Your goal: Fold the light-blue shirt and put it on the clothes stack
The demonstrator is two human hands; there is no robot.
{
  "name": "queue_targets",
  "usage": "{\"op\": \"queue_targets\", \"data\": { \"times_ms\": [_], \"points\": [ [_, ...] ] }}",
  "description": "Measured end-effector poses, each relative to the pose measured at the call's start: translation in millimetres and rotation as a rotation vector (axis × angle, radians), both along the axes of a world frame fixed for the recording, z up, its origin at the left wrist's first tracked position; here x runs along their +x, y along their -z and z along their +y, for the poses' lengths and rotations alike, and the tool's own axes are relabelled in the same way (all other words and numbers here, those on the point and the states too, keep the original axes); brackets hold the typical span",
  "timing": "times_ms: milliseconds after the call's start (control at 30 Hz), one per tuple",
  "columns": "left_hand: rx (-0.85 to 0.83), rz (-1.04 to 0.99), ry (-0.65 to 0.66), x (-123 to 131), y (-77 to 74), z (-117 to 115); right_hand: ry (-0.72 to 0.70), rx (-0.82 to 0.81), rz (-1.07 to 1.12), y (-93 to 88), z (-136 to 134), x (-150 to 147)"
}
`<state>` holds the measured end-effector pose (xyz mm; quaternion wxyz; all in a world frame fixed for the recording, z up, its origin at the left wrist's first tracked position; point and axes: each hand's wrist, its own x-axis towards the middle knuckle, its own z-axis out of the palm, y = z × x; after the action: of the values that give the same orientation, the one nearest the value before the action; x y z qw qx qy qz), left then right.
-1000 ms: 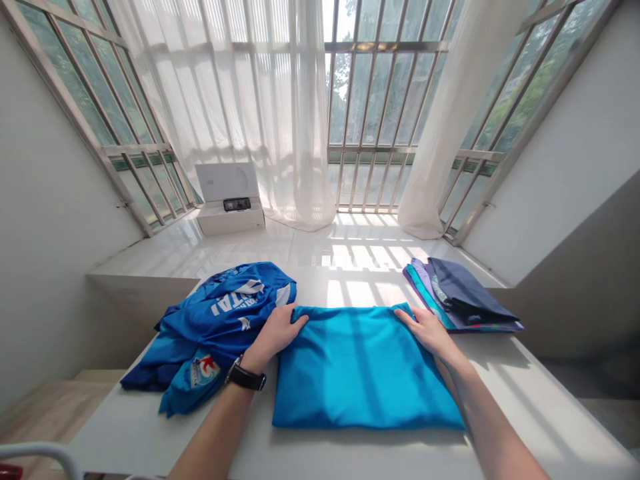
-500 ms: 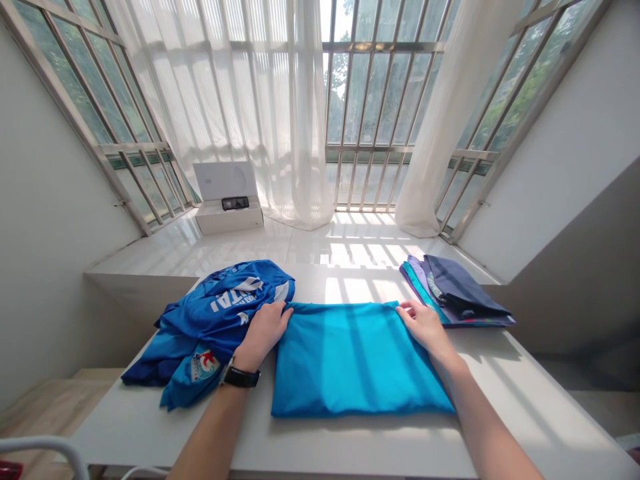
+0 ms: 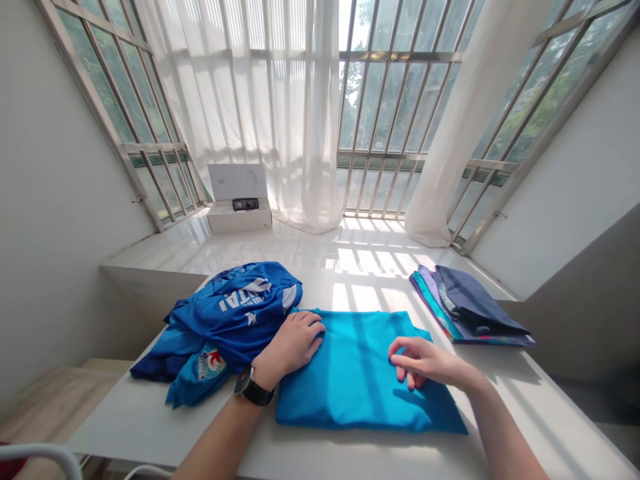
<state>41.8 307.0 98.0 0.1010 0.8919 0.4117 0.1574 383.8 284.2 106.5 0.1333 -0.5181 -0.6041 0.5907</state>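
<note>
On the left side of the bench (image 3: 525, 413) lies a messy pile of dark blue jerseys (image 3: 225, 320). Just beside it, the left hand (image 3: 295, 343) lies flat on the far left corner of the folded shirt (image 3: 360, 387). Its grip is open and holds nothing. The light blue shirt sits in the middle of the bench, near the front edge, touching the pile. The right hand (image 3: 425, 363) is on the shirt's right half, with its fingers bent so the tips touch the cloth. I cannot tell if its grip pinches it. This looks like pressing the fold flat. Lifting the shirt would call for both hands to hold its edges, so the fold stays neat. Near the right edge lies a stack (image 3: 470, 310) of folded clothes.
</note>
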Motion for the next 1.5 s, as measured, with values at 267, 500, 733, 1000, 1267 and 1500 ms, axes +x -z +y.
{"op": "queue_targets", "data": {
  "times_ms": [267, 500, 733, 1000, 1267, 1500],
  "points": [
    [-0.014, 0.078, -0.039, 8, -16.1, -7, 0.145, 0.796, -0.456, 38.2, 23, 3],
    [-0.059, -0.045, 0.242, 23, -5.0, -17, 0.193, 1.001, -0.508, 40.3, 24, -14],
    [-0.097, -0.085, 0.325, 29, 17.1, -19, 0.095, 0.831, -0.497, 26.3, 13, -11],
    [-0.078, 0.008, 0.159, 19, 23.9, -12, 0.057, 0.930, -0.481, 45.3, 22, -34],
    [-0.058, 0.004, 0.120, 18, 32.9, -6, -0.149, 0.802, -0.515, 38.8, 5, -67],
    [-0.055, 0.009, 0.034, 13, 35.3, 3, -0.209, 0.868, -0.581, 43.2, 19, -73]
  ]
}}
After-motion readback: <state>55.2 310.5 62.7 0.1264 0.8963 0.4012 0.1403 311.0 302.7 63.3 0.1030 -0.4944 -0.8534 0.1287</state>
